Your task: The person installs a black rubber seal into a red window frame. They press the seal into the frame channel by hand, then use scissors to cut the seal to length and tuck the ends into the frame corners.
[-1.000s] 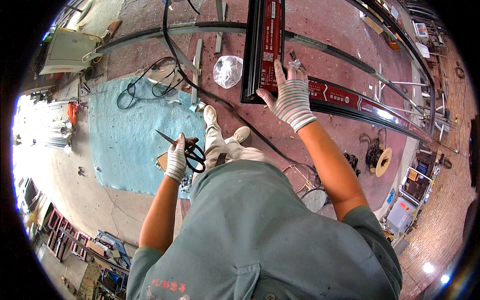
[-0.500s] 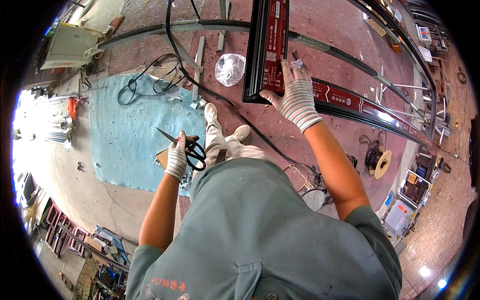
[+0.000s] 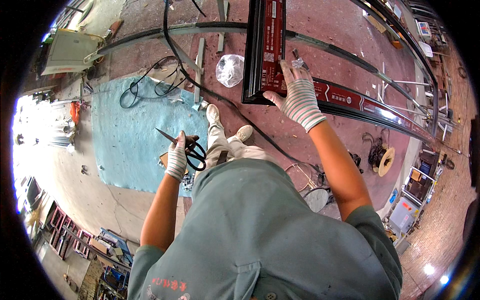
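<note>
Frame (image 3: 270,60): black and red, its corner lay ahead and rightward in my view.
Right hand (image 3: 298,97): I saw fingers and thumb spread against that corner.
Left hand (image 3: 176,160): fingers closed round scissors (image 3: 168,136), apart from the frame.
Corner: almost unchanged; both hands stayed put, so work seemed paused.

This is a workshop; a large black frame (image 3: 253,60) faced with red printed strips extends over a scuffed, reddish floor (image 3: 362,122); a long rail (image 3: 150,34) with a dark top runs behind it; a thick black cable (image 3: 235,108) trails across the floor; a blue mat (image 3: 130,155) lies at the left; a spool (image 3: 386,162) sits at the right; toward the edges are a pale metal cabinet (image 3: 70,52), heaped long pieces (image 3: 59,136) and a grey box (image 3: 403,216).
</note>
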